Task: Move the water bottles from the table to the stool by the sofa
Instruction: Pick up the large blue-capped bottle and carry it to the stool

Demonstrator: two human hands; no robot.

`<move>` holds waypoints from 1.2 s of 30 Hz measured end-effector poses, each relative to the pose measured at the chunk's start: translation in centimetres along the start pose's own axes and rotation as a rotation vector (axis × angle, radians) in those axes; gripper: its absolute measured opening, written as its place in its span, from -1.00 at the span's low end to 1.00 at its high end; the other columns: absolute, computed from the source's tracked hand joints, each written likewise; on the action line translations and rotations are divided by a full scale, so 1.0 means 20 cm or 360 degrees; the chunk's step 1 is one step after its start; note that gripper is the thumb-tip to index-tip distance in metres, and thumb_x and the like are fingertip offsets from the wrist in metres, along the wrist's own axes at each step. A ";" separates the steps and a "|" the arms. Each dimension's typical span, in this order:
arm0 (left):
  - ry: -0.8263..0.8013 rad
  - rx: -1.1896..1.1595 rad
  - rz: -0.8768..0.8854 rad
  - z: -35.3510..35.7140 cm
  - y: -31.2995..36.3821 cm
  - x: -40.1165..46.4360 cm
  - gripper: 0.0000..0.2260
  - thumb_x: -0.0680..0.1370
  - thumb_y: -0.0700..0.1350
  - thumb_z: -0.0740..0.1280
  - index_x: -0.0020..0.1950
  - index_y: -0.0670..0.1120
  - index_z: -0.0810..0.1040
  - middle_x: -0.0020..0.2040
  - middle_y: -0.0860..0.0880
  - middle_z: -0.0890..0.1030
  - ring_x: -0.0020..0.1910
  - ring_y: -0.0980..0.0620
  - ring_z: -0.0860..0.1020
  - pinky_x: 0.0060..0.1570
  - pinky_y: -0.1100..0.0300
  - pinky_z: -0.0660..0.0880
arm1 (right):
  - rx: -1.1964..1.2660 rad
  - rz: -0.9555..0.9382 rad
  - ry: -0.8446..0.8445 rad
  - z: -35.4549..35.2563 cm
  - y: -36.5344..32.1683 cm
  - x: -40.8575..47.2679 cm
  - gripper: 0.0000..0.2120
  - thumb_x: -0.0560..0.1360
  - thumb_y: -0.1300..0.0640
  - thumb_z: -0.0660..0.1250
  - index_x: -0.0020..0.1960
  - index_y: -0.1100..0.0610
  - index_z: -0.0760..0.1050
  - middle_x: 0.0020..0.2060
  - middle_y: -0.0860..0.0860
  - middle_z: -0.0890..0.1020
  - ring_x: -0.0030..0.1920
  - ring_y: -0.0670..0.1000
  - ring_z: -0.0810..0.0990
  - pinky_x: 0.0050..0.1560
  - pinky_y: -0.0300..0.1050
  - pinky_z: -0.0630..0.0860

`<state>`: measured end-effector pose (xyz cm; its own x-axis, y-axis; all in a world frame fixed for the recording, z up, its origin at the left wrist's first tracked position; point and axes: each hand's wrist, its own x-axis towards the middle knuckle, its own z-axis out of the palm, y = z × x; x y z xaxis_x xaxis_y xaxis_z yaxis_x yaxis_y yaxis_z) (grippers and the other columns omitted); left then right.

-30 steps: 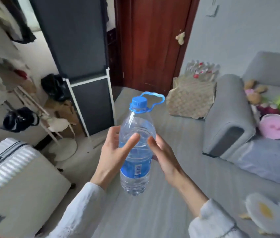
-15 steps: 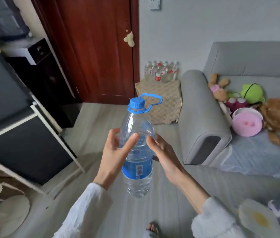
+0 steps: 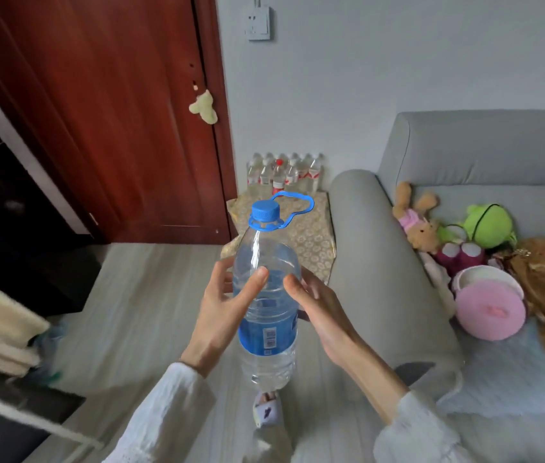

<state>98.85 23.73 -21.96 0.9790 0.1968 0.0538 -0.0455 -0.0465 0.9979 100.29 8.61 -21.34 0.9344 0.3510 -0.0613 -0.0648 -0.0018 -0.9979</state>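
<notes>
I hold a large clear water bottle [image 3: 266, 295] upright in front of me, above the floor. It has a blue cap, a blue carry loop and a blue label. My left hand [image 3: 222, 309] presses its left side and my right hand [image 3: 321, 315] its right side. Ahead, a stool covered with a gold patterned cloth [image 3: 311, 235] stands against the sofa arm [image 3: 368, 262]. Several small water bottles [image 3: 284, 173] stand at the back of the stool by the wall.
A red-brown door [image 3: 104, 121] is at the left of the stool. The grey sofa [image 3: 485, 162] on the right holds plush toys [image 3: 488, 225] and a pink round cushion [image 3: 490, 309]. Dark furniture [image 3: 4, 228] lines the left side. My foot [image 3: 266, 409] is on the grey floor.
My view has turned right and moved closer to the stool and sofa. The bottle stays between both hands in the same grip. The dark cabinet has slid off to the left.
</notes>
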 end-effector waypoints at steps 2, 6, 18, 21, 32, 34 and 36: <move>-0.0026 -0.0030 0.0000 0.06 -0.05 0.28 -0.52 0.29 0.26 0.42 0.08 0.02 0.48 -0.10 0.09 0.65 -0.11 0.20 0.61 -0.24 0.41 0.49 | -0.0013 0.0017 0.0021 -0.09 0.00 0.26 -0.81 0.44 -0.13 0.27 0.05 -0.26 0.50 -0.03 -0.28 0.65 0.00 -0.24 0.61 -0.20 -0.46 0.49; -0.0083 -0.0062 -0.0034 0.16 -0.07 0.82 -0.57 0.32 0.21 0.41 0.08 0.02 0.48 -0.06 0.06 0.62 -0.17 0.27 0.61 -0.28 0.46 0.47 | -0.0010 0.0094 0.0111 -0.27 -0.03 0.77 -0.79 0.42 -0.12 0.30 0.05 -0.20 0.51 0.00 -0.21 0.66 -0.01 -0.22 0.62 -0.18 -0.41 0.52; -0.0362 0.0042 -0.0164 0.47 -0.18 2.11 -0.54 0.30 0.27 0.38 0.15 0.17 0.48 0.04 0.18 0.64 0.05 0.20 0.58 -0.12 0.38 0.51 | 0.0011 0.0200 0.0206 -0.84 0.01 1.95 -0.63 0.28 -0.22 0.35 0.07 -0.22 0.49 0.02 -0.17 0.65 0.07 -0.14 0.60 0.04 -0.21 0.52; -0.0389 0.0048 -0.0246 0.57 -0.29 2.41 -0.52 0.30 0.24 0.38 0.18 0.18 0.47 0.11 0.11 0.63 0.13 0.13 0.57 0.09 0.12 0.52 | -0.0021 0.0267 0.0145 -1.02 0.09 2.27 -0.69 0.32 -0.16 0.38 0.06 -0.22 0.50 0.03 -0.15 0.65 0.10 -0.12 0.59 0.06 -0.21 0.51; -0.0438 0.0213 -0.0572 0.90 -0.74 3.37 -0.47 0.30 0.09 0.49 0.21 0.27 0.40 0.08 0.35 0.57 0.09 0.36 0.49 0.00 0.45 0.44 | -0.0025 0.0540 -0.0087 -1.61 0.44 3.27 -0.59 0.28 -0.06 0.46 0.09 -0.27 0.47 0.07 -0.24 0.61 0.21 -0.20 0.48 0.28 0.05 0.42; -0.0459 0.0218 -0.0620 0.95 -0.82 3.50 -0.47 0.30 -0.01 0.49 0.17 0.32 0.38 0.03 0.43 0.55 0.01 0.45 0.47 -0.14 0.58 0.39 | 0.0033 0.0594 -0.0141 -1.69 0.52 3.39 -0.56 0.33 0.05 0.46 0.14 -0.24 0.45 0.10 -0.24 0.59 0.21 -0.18 0.50 0.19 -0.03 0.49; -0.0475 0.0212 -0.0674 1.00 -0.92 3.62 -0.44 0.33 -0.12 0.49 0.16 0.33 0.37 0.05 0.36 0.55 -0.02 0.49 0.46 -0.19 0.62 0.37 | 0.0088 0.0655 -0.0172 -1.76 0.61 3.49 -0.55 0.36 0.09 0.43 0.18 -0.22 0.43 0.12 -0.23 0.58 0.20 -0.12 0.52 0.02 -0.16 0.55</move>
<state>174.50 19.24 -37.15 0.9210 -0.0610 -0.3847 0.3725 -0.1512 0.9156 177.04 0.06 -38.53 0.7848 0.4276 -0.4485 -0.4459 -0.1129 -0.8879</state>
